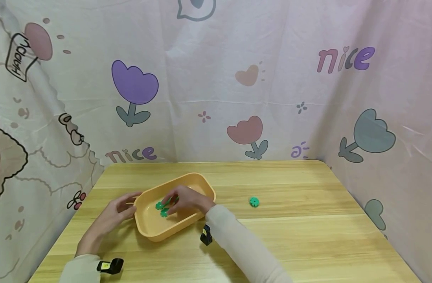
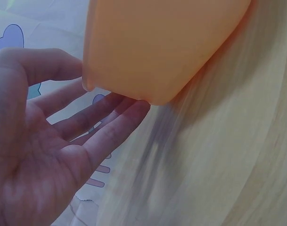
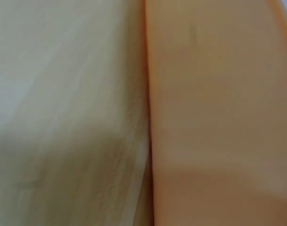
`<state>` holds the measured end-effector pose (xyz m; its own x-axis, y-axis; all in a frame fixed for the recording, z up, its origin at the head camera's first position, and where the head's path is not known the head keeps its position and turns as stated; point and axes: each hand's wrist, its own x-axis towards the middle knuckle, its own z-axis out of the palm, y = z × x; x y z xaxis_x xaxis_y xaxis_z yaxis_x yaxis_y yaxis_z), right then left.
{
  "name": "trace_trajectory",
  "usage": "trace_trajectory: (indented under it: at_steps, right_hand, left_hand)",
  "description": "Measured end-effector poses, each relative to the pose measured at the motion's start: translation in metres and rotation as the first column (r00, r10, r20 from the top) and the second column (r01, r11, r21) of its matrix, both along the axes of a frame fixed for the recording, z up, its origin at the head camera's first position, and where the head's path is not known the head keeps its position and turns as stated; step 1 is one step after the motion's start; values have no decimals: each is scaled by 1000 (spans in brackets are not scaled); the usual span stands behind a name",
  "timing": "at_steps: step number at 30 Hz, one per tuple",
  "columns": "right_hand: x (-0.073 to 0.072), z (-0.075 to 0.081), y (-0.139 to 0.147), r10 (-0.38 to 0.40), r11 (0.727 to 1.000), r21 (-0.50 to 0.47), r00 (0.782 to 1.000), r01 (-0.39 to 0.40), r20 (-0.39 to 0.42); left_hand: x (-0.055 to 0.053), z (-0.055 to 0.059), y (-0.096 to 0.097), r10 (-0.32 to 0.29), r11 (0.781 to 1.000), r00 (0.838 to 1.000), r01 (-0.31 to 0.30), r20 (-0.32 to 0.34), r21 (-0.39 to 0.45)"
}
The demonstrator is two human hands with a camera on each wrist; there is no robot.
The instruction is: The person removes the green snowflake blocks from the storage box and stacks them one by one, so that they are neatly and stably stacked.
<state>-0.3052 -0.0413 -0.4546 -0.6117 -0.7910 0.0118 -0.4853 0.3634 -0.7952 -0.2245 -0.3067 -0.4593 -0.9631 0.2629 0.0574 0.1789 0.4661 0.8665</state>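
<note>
A yellow-orange plastic tray (image 1: 155, 233) sits at an angle on the table. Inside it lie several small green notched discs (image 1: 159, 205), flower-like in outline. My right hand (image 1: 185, 197) reaches over the near wall, thumb and fingers down among the discs; whether it pinches one is hidden. At the tray's left end, my left hand (image 1: 116, 212) rests its fingertips against the wall and rim. The left wrist view shows those fingers (image 2: 110, 127) extended and touching the tray (image 2: 162, 47). Only the table and tray wall (image 3: 218, 113) fill the right wrist view.
One more green notched disc (image 1: 254, 202) lies on the wooden table (image 1: 307, 236), right of the tray. A printed cloth (image 1: 201, 78) hangs behind the table and along both sides. Black wrist cameras (image 1: 110, 266) are strapped to the sleeves.
</note>
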Motion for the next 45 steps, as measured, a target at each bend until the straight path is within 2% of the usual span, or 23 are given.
trace_trajectory:
  at_steps: [11,15,19,26,39,45]
  right_hand:
    - [-3,-10,-6,61,995,81,997,-57,-55]
    - [-3,-11,-6,75,993,102,992,-65,-97]
    - [-2,-10,-7,80,991,115,993,-69,-89]
    - [1,-10,-8,115,985,147,982,-93,-147]
    - [2,-9,-8,141,972,207,978,-108,-153]
    - [5,-6,-7,126,973,210,980,-93,-151]
  left_hand:
    - [0,1,0,-3,1000,1000,3,13,11]
    - [0,0,0,-4,1000,1000,4,10,15]
    - [0,0,0,-4,1000,1000,4,9,16]
    - [0,0,1,-2,1000,1000,2,-1,19]
    - [0,0,1,-4,1000,1000,4,0,22]
    - [0,0,0,-3,1000,1000,3,1,21]
